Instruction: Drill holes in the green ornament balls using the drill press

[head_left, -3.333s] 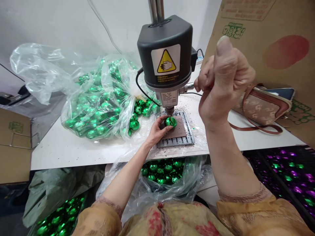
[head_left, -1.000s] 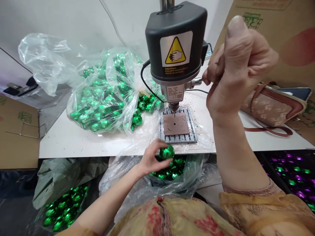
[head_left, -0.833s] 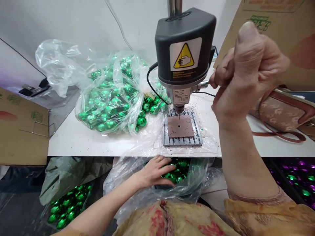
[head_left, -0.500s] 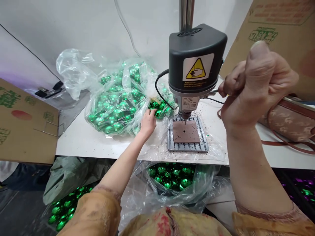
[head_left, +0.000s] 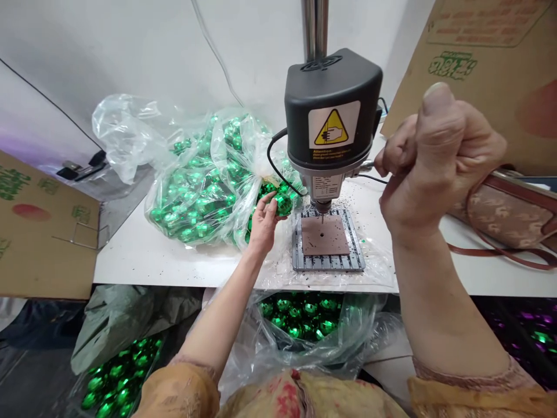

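My left hand (head_left: 263,225) is closed on a shiny green faceted ball (head_left: 284,205) at the mouth of a clear plastic bag (head_left: 195,191) full of similar balls. To its right stands a small drill press (head_left: 333,110) with a black motor housing and a warning label. Its thin bit points down over a brown square block (head_left: 326,235) with a dark hole, lying on the slotted metal base (head_left: 328,264). My right hand (head_left: 439,157) is wrapped in a fist around the press's feed lever, most of which the fingers hide.
Under the table edge, an open plastic-lined container (head_left: 348,342) holds more green balls. Cardboard boxes (head_left: 43,232) flank the table. A patterned bag (head_left: 509,209) with a brown strap lies at right. Dark shavings dot the white tabletop (head_left: 143,261).
My left hand has drawn a green ball from the bag's opening and turned slightly toward the press. My right hand keeps its grip on the lever. The whole view has shifted a little.
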Demonstrator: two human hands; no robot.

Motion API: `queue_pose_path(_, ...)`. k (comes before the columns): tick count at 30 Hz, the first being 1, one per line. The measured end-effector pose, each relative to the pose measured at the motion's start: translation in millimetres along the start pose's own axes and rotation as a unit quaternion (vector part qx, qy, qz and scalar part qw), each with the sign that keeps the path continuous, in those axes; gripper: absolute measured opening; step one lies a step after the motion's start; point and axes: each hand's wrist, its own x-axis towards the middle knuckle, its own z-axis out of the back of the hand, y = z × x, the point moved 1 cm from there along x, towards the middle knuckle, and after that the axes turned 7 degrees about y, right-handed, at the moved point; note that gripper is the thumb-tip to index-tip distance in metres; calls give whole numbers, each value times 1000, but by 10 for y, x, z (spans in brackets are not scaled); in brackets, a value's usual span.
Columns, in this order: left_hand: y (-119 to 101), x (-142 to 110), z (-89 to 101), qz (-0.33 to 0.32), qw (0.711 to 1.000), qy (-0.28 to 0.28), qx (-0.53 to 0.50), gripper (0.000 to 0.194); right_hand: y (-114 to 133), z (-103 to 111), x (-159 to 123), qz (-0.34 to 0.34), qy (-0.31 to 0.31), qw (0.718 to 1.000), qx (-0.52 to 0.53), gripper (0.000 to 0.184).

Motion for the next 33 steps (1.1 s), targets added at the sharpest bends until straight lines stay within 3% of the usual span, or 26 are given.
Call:
queue_pose_path(3,9,-238,-172,40,997,36,-52,59,11,-4,6,2,0,1000,-1,55)
queue_pose_path(6,120,-350,-278,55,997,61,-15,62,27,-6,9,-3,3,1000,-10,57)
queue_pose_path(11,315,-350,-358,20,997,71,29,63,49,-19,1,-9,4,1000,-14,57)
queue_pose_path(17,431,-345,-434,30,993,103,50,62,67,-38,5,3,9,1000,-19,57)
queue_pose_path(24,410,-390,-459,-1,979,152,134,60,61,-11,-12,10,24,999,-29,52)
queue_pose_path(29,355,-454,-529,-41,979,181,83,56,102,-13,-15,-36,33,990,-132,60)
queue_pose_path(33,360,-452,-544,-24,976,202,71,57,100,-10,-38,-28,20,993,-109,63)
